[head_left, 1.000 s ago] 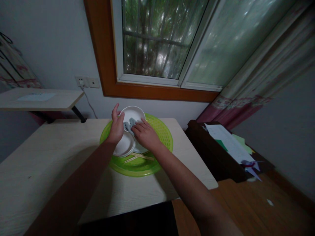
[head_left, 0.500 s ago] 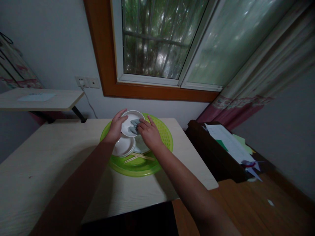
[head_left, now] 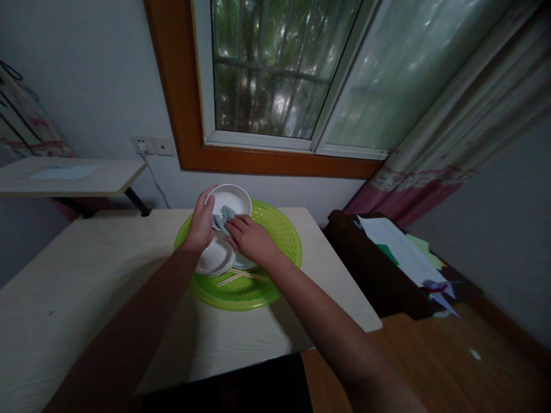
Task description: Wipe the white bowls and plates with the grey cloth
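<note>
My left hand (head_left: 201,223) grips a white bowl (head_left: 235,198) by its left rim, thumb on the inner side. The bowl is tilted toward me, above a round green plastic basket (head_left: 241,301). With my right hand (head_left: 252,238) I press a grey-blue cloth (head_left: 222,218) against the bowl's lower inside. Below the bowl, a stack of white dishes (head_left: 213,258) lies in the basket's left part. Another pale dish (head_left: 244,262) beside it is partly hidden by my right hand. Chopsticks (head_left: 241,275) lie crossed near the basket's front.
The basket stands on a pale wooden table (head_left: 107,298) below a window. A raised shelf (head_left: 77,180) is at the left. To the right of the table, a dark brown piece of furniture (head_left: 365,269) carries papers (head_left: 396,249).
My right hand and the cloth have moved left and slightly down across the bowl. The bowl has shifted a little up and to the left in my left hand.
</note>
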{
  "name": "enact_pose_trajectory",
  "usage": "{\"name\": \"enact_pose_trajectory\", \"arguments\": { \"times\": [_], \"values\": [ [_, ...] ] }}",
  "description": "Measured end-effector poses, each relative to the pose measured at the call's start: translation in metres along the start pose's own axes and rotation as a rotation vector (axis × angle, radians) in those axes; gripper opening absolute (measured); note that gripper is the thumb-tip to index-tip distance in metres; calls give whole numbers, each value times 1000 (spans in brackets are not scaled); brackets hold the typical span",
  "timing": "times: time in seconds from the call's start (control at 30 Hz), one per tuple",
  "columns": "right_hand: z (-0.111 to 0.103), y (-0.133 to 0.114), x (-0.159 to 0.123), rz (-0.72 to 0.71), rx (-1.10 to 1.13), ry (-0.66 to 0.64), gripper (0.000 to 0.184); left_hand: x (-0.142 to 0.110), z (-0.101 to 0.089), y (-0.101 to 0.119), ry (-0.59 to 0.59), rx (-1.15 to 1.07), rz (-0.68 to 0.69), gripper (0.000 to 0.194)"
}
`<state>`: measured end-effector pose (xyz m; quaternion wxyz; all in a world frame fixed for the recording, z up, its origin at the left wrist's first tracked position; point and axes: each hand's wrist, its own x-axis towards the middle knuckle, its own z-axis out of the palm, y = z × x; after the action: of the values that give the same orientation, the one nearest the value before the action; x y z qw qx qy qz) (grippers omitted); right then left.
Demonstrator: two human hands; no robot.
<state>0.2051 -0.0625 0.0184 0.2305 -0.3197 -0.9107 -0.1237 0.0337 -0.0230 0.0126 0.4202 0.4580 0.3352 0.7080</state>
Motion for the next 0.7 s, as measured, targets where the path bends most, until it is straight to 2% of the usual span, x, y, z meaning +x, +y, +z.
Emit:
{"name": "enact_pose_trajectory", "arguments": {
  "times": [0.2,0.33,0.43,0.53,0.7],
  "values": [
    [-1,4,0,33,-61,12,28,1,6,3,28,-115,-99,39],
    [-2,12,-3,38,-82,63,19,1,3,7,46,-109,-128,49],
    [-4,18,-5,42,-97,122,16,-1,2,8,-11,-101,-197,65],
    [-7,17,-6,65,-128,112,17,-2,4,7,-90,-124,-249,64],
    [-10,9,-4,112,-172,69,20,-1,5,1,-83,-87,-150,53]
  ]
}}
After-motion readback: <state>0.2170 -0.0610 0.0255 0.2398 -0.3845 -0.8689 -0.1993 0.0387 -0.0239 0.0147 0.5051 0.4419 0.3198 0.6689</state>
